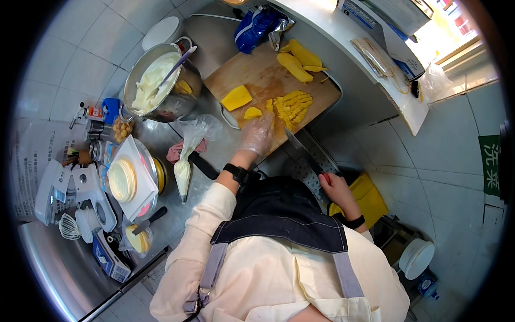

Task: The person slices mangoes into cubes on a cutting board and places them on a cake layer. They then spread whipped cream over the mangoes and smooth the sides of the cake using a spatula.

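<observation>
My left hand (256, 135), in a clear plastic glove, rests at the near edge of the wooden cutting board (257, 74). Its fingertips are beside a small mango piece (253, 112); whether they pinch any fruit is unclear. My right hand (340, 192) grips the handle of a long knife (302, 149) off the board's near right side, the blade tip close to cut-up mango (293, 106). A large smooth mango slab (236, 98) lies on the board's left part. Toward the far right corner are longer yellow fruit pieces (295, 66).
Left of the board stands a steel pot (187, 86) of white cream with a spatula (177, 66). A filled piping bag (183, 173) lies near a pink cloth (175, 151). Round cake layers (122, 180) sit on a white board. A blue bag (253, 28) touches the board's far end.
</observation>
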A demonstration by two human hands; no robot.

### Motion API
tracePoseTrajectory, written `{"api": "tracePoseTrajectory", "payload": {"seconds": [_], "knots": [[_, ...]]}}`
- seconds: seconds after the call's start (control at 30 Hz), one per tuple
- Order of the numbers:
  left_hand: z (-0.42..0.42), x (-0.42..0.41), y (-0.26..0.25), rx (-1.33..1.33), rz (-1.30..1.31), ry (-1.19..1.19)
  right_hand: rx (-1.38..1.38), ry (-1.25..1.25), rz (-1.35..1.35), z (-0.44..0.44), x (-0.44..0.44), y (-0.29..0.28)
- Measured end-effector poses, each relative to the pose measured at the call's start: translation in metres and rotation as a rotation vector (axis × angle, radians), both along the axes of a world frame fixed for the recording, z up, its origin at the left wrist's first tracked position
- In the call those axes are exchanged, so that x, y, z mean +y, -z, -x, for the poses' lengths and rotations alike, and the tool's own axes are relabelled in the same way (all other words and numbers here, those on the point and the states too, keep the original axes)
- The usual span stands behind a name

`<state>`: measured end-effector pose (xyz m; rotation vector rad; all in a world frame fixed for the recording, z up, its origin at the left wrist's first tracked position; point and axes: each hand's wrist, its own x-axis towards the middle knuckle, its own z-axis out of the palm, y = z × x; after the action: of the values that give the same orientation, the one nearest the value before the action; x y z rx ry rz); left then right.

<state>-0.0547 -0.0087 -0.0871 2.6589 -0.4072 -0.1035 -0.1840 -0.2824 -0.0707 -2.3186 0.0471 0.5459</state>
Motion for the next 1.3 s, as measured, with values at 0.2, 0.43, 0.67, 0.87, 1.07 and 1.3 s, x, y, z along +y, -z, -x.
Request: {"api": "tracePoseTrajectory", "payload": {"seconds": [0.2, 0.43, 0.67, 0.87, 1.07, 1.3], "knots": [[0.013, 0.010, 0.041, -0.128, 0.244, -0.112, -0.011, -0.072, 0.134, -0.024, 0.048, -0.010], [0.011, 0.004, 0.051, -0.117, 0.246, -0.150, 0.139, -0.065, 0.056, -0.022, 0.040, -0.016], [0.018, 0.007, 0.039, -0.177, -0.044, -0.153, 0.438, 0.020, -0.100, -0.023, 0.044, -0.031], [0.020, 0.007, 0.042, -0.196, -0.080, -0.186, 0.583, 0.101, -0.230, -0.029, 0.047, -0.025], [0.026, 0.014, 0.045, -0.189, -0.070, -0.229, 0.425, 0.002, -0.088, -0.038, 0.045, -0.021], [0.030, 0.017, 0.048, -0.195, -0.091, -0.229, 0.555, 0.002, -0.168, -0.045, 0.043, -0.014]]}}
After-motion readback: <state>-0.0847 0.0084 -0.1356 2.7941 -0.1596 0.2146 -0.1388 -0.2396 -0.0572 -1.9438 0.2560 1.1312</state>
